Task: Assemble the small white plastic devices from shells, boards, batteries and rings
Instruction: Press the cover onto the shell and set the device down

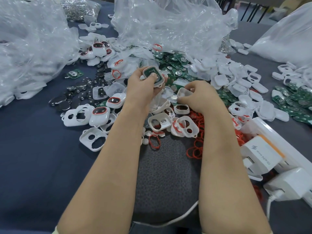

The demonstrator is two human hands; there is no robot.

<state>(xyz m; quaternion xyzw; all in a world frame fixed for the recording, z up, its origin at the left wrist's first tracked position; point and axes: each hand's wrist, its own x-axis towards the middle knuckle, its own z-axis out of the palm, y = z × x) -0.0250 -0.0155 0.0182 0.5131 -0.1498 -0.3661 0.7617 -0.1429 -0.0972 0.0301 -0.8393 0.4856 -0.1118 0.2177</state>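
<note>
Shell point(153, 76) was just above frame centre, approx. 12 o'clock, tilted w/ its open side to the camera, prob. so the board point(148, 71) seated in it could be checked. L hand point(140, 85) gripped it w/ fingers curled underneath and thumb pressed flat on the board face, likely to keep the board down until closing. Battery in already or not: can't tell, the thumb hid that spot.

At 4 o'clock from the shell, near but apart, R hand point(200, 96) pinched a cover point(184, 92) by its rim, fingertips closed on it. The cover was low over the pile; can't tell if it had cleared it. My read: the cover was the next part, to be snapped over the shell, so this unit was approx. mid-build.

Stock was fanned round both hands, prob. for short reaches:
- Boards pile point(177, 65) at 1 o'clock, just behind the shell.
- Batteries point(81, 93) at 9 o'clock.
- Empty shells point(158, 122) at 6 o'clock, between the forearms.
- Rings point(197, 149) at 5 o'clock, a loose red heap.
- Done units point(99, 114) at 8 o'clock, set apart from raw parts.

Bags point(168, 22) lay slumped open at 12 o'clock, spilling parts onto the table point(33, 149). A charger point(260, 151) sat at 4 o'clock, well apart.
</note>
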